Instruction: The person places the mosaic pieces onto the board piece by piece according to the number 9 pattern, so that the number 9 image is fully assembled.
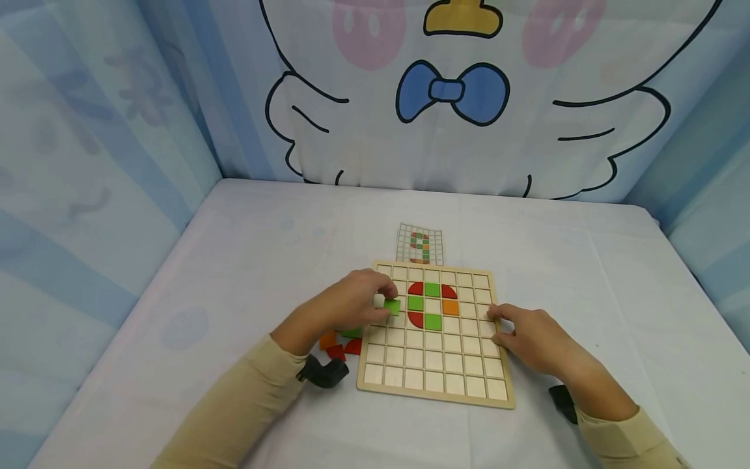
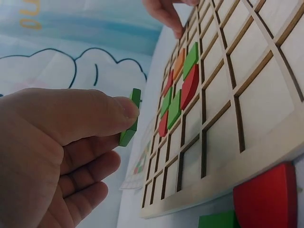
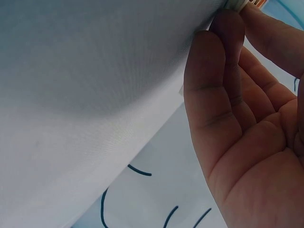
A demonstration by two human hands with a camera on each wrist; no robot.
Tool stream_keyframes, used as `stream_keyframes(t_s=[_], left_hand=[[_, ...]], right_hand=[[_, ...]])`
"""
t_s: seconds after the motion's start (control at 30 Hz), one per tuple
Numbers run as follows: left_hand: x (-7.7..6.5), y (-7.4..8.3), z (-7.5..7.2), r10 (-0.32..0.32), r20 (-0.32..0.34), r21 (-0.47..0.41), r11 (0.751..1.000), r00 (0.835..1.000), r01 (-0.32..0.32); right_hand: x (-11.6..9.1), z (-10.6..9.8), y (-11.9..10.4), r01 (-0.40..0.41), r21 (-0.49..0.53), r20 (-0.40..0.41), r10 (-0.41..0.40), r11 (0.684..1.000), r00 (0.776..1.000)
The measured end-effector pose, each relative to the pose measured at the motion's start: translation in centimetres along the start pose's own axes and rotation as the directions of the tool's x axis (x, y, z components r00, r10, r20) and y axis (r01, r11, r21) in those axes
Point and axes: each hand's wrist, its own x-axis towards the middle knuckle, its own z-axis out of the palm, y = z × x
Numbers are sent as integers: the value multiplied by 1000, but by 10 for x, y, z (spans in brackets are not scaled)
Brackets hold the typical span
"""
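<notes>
Green tile (image 1: 392, 307): pinched in the left hand's (image 1: 349, 299) fingers, raised over left side of the grid board (image 1: 413, 358), mid-frame
Board hold: right hand's (image 1: 536, 339) fingers pinch its right edge
Placing: probably best turned flat, squared to a cell, pressed in; avoid nudging set tiles (image 1: 432, 322)
Bench (image 1: 586, 273): white, lightly creased; pattern card (image 1: 404, 244) beyond board's upper edge, loose pieces (image 1: 336, 352) lower left
Room: blue-striped curtain (image 1: 88, 228) at left, printed bow tie (image 1: 448, 91) top centre
</notes>
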Motion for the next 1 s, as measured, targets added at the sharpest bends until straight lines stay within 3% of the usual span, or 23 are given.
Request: stream_keyframes(t_s=[0.53,0.8,1.0], left_hand=[[14,17,6,59,45,-14,998,997,-59],[18,23,9,136,35,19,990,990,-137],[22,28,11,160,39,34,986,986,-162]], right_hand=[[0,0,-1,3,1,-2,-3,1000,1000],[1,0,0,5,2,1,-5,1000,1000],[1,0,-1,-2,-5,2,2,1000,1000]])
